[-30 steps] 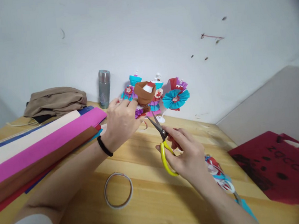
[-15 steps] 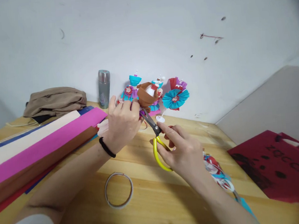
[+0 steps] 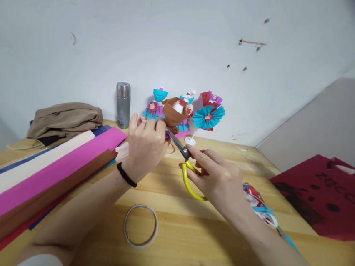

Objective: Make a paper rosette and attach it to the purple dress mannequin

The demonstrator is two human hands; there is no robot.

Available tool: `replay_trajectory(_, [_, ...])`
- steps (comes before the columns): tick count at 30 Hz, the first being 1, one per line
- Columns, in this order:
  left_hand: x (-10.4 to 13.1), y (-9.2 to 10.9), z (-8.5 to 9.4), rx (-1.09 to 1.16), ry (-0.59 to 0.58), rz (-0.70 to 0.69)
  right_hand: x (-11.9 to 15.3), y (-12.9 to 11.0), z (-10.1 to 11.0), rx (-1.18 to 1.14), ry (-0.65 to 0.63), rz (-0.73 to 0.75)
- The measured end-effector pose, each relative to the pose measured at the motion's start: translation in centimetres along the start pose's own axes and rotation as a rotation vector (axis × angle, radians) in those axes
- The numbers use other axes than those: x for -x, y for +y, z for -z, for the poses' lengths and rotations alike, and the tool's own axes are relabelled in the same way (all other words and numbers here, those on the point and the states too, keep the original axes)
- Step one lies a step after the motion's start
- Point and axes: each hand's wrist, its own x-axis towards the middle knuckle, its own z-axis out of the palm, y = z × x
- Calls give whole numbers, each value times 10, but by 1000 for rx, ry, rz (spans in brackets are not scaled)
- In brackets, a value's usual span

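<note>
My left hand (image 3: 148,142) is closed around the lower part of a brown paper piece (image 3: 172,112) with a white, red-tipped middle; its fingertips are hidden behind the knuckles. In my right hand (image 3: 217,175) is a pair of scissors (image 3: 184,151) with yellow handles and dark blades. The blades point up and left, their tips at the base of the brown piece beside my left fingers. Blue, purple and red paper decorations (image 3: 209,117) stand behind, against the wall. A pale pink paper strip (image 3: 122,151) shows by my left wrist.
Coloured paper sheets (image 3: 59,173) lie at left, below a folded brown cloth (image 3: 66,120). A grey flask (image 3: 124,104) stands near the wall. A roll of tape (image 3: 142,243) lies in front. At right are paper scraps (image 3: 255,196) and a red bag (image 3: 325,202).
The scissors' blades have closed together at the base of the brown piece. My right hand has shifted very slightly; my left hand keeps its place.
</note>
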Motion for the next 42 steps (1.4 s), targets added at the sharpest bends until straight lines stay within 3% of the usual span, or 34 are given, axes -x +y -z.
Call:
replay_trajectory(11, [-3, -2, 0, 88, -62, 39, 2, 4, -3, -118, -5, -41])
replay_trajectory(14, [-10, -8, 1, 300, -149, 214, 4, 7, -2, -269, 25, -91])
replay_trajectory(17, [-17, -17, 2, 663, -257, 418, 13, 17, -3, -359, 28, -165])
replay_trajectory(20, [-19, -30, -2, 1042, -324, 487, 30, 33, -6, -374, -75, -288])
replay_trajectory(23, [-16, -41, -12, 1275, -379, 533, 47, 44, -11, -319, -327, -417])
replay_trajectory(27, [-13, -47, -25, 1386, -418, 563, 62, 43, -16, -125, -700, -497])
replay_trajectory(30, [-11, -47, -33, 1412, -402, 518, 68, 35, -21, -84, -893, -483])
replay_trajectory(34, [-9, -44, -38, 1439, -423, 497, 72, 32, -24, -100, -952, -483])
replay_trajectory(42, [-10, -35, -35, 1391, -378, 478, 70, 40, -18, -176, -915, -459])
